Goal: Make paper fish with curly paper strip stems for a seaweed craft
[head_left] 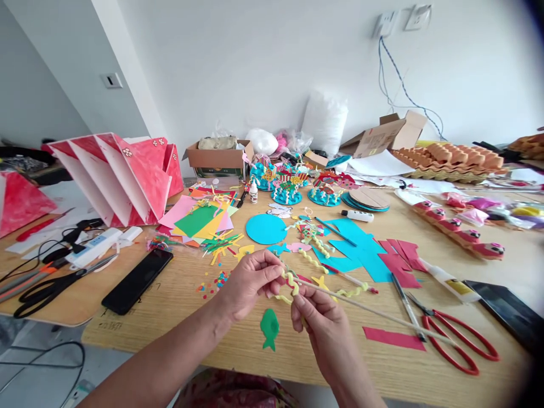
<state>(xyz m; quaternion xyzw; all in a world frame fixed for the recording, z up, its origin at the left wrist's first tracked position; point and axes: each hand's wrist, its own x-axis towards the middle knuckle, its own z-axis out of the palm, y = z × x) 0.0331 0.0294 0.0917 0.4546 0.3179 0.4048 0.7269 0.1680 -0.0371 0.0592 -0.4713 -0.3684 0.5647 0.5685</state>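
My left hand point(257, 279) pinches one end of a yellow pipe cleaner point(293, 285), which is coiled around the tip of a thin wooden stick point(374, 310). Close beside it, my right hand point(317, 314) has its fingers closed on the pipe cleaner and the stick near that tip. The stick's other end reaches out to the right, above the table. Just below my hands lies a green paper fish point(270, 328). Curled yellow pipe cleaners point(314, 263) and a yellow paper star point(321, 282) rest beyond my fingers.
Red-handled scissors point(461, 340), a pen point(406, 303) and a red paper strip point(393, 338) lie right. A phone point(138, 280) and black scissors point(55, 292) are left. Farther back are a blue paper circle point(266, 229), blue paper pieces point(365, 249) and a white glue bottle point(254, 192).
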